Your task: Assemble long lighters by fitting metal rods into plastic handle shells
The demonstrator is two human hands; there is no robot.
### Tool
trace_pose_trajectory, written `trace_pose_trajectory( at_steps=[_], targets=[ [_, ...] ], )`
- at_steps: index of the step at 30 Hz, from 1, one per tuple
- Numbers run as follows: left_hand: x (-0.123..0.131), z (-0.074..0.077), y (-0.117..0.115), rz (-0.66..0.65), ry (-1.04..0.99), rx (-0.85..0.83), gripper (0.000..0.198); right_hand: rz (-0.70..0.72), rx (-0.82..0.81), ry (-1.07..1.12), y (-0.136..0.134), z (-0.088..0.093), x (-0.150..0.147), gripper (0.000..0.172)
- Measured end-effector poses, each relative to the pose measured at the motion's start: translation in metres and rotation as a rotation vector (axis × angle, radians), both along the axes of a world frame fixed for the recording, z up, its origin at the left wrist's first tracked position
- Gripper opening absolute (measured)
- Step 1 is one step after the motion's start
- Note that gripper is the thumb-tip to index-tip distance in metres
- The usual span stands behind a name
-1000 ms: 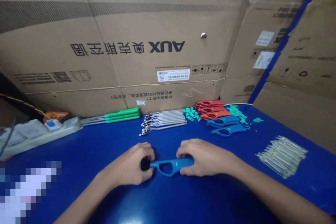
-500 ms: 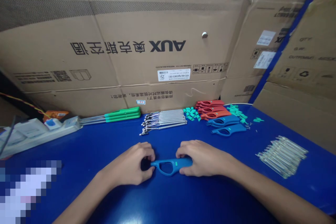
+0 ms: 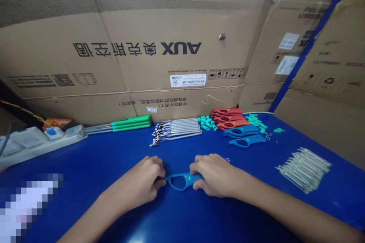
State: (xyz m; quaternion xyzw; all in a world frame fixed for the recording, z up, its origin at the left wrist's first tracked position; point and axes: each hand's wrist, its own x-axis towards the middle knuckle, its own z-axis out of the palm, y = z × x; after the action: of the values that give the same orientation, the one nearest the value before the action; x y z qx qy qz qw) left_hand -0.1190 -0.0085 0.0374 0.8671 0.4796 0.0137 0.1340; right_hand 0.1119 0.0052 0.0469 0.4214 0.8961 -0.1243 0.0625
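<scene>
So, glossy blue tabletop (image 3: pixel 176 218) under the handle (image 3: pixel 186 183), printed cardboard (image 3: pixel 137 19) behind

Blue casing (image 3: pixel 186 185) with green tab (image 3: pixel 189 178); held crosswise, narrow tip (image 3: pixel 168 179) left

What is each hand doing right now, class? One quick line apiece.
Left hand: closed, fingertips at the narrow tip of the blue lighter casing.
Right hand: closed, holding the casing's wide end.
</scene>
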Motion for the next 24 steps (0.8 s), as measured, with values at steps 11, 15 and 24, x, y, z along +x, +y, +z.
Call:
trace_pose_trajectory(
  at_steps=[11,15,24],
  targets=[
    [-0.003,0.006,0.01,-0.033,0.001,-0.08,0.011,-0.059,-0.041,0.081,0.004,0.005,0.038,0.036],
    [0.004,0.008,0.007,-0.047,-0.004,-0.086,0.011,-0.054,0.06,0.116,-0.008,0.003,0.056,0.032],
    [0.04,0.03,0.011,-0.236,-0.019,0.032,0.03,0.112,0.235,0.026,-0.018,0.02,0.103,0.025]
  ],
)
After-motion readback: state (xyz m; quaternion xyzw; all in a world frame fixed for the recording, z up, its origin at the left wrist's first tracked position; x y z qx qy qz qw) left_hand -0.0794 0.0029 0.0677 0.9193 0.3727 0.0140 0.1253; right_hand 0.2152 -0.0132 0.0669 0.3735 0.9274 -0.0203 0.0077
